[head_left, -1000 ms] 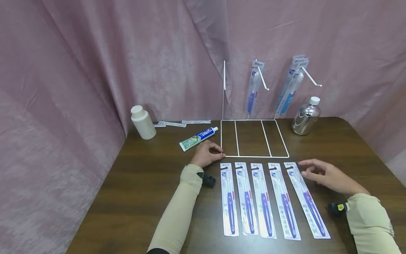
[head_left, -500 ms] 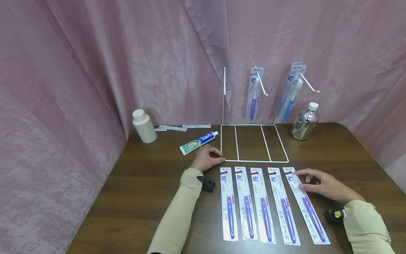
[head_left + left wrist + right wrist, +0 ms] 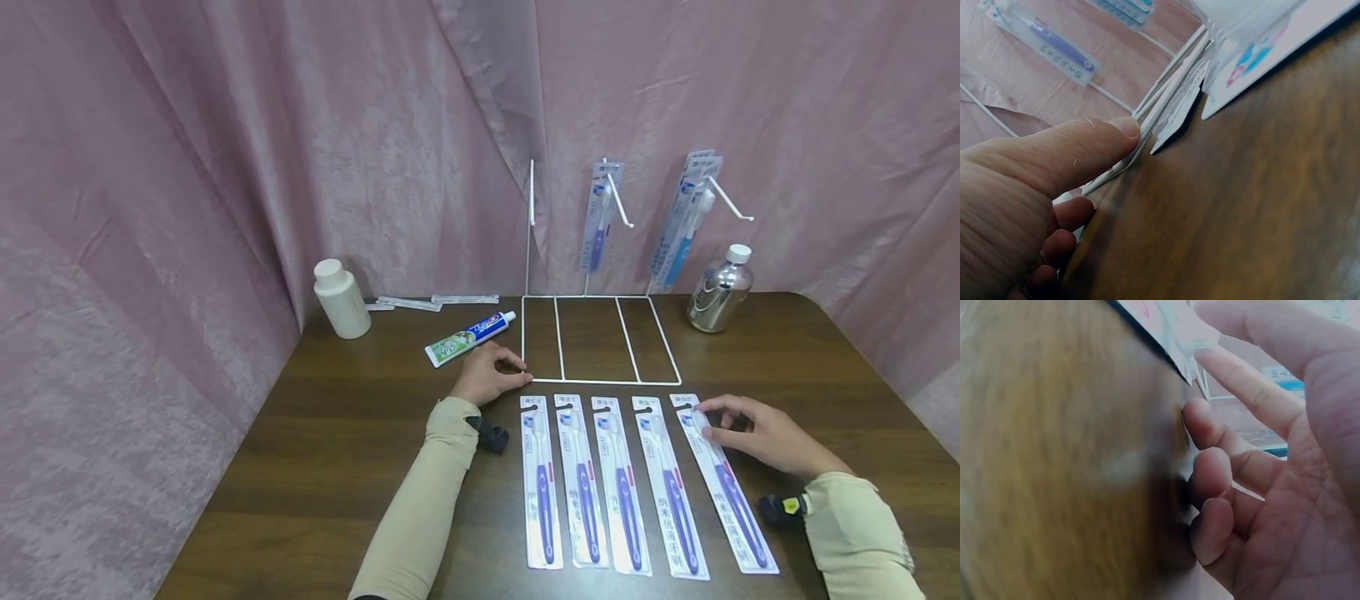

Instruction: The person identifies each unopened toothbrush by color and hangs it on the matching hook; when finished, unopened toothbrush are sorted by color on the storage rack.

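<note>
My left hand pinches the front left corner of a white wire display rack; its thumb lies on the wire in the left wrist view. My right hand holds the upper part of the rightmost packaged toothbrush between thumb and index finger, while the other fingers curl close to the table in the right wrist view. That pack lies slanted, with a purple handle. Several matching toothbrush packs lie in a row to its left. Another packaged toothbrush hangs from the rack's middle hook.
Blue-handled toothbrush packs hang on the right hook. A silver bottle stands right of the rack. To the left are a toothpaste tube, a white bottle and flat clear strips. A pink curtain hangs behind the table.
My right hand has moved left and slightly down onto the rightmost toothbrush pack and taken hold of its upper part. My left hand stays at the rack's corner. The head view has tilted slightly.
</note>
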Available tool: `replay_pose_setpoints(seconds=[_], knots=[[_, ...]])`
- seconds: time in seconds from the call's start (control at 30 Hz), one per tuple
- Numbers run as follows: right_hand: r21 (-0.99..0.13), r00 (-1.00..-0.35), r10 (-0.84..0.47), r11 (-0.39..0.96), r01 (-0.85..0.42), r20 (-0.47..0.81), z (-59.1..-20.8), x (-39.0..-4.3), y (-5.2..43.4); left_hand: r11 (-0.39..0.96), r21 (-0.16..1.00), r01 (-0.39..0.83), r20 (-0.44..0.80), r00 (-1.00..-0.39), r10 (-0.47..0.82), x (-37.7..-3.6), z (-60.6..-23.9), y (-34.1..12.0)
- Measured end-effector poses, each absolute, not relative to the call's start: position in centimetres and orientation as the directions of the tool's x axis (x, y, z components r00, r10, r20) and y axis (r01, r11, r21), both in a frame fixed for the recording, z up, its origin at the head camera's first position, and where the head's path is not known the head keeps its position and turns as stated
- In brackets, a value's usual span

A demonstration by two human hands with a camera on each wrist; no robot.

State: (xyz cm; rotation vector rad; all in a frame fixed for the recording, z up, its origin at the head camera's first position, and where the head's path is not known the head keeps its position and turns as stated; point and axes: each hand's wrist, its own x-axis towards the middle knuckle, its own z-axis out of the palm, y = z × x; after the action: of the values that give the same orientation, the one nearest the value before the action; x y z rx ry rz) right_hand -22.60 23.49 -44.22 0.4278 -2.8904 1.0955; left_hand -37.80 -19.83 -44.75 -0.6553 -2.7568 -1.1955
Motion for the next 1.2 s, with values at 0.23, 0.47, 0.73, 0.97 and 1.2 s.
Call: replay_pose_setpoints(seconds=[0.23, 0.47, 0.73, 0.97, 1.2], knots=[[-0.642, -0.961, -0.214, 0.714, -0.278, 0.178, -43.9, -22.6, 23.4, 0.614, 0.676, 0.408, 0.230, -0.908, 0.351, -37.8, -44.9, -19.9], [-0.635, -0.966, -0.137, 0.732, -0.247, 0.218, -41.9, -22.6, 22.6, 0.623, 0.677, 0.393, 0.221, -0.915, 0.337, -37.7, -44.7, -20.2], [-0.429, -0.789, -0.037, 0.823, -0.373, 0.614, -36.9, -23.1, 20.1, 0.633, 0.678, 0.375, 0.194, -0.921, 0.338, -37.6, -44.8, -19.9], [-0.241, -0.539, -0.058, 0.850, -0.467, 0.840, -32.4, -25.6, 17.7, 0.632, 0.680, 0.371, 0.200, -0.923, 0.328, -37.6, -45.1, -19.9], [-0.300, -0.452, -0.023, 0.719, -0.627, 0.892, -28.9, -27.0, 14.4, 0.630, 0.668, 0.396, 0.226, -0.915, 0.335, -38.0, -45.1, -19.8]])
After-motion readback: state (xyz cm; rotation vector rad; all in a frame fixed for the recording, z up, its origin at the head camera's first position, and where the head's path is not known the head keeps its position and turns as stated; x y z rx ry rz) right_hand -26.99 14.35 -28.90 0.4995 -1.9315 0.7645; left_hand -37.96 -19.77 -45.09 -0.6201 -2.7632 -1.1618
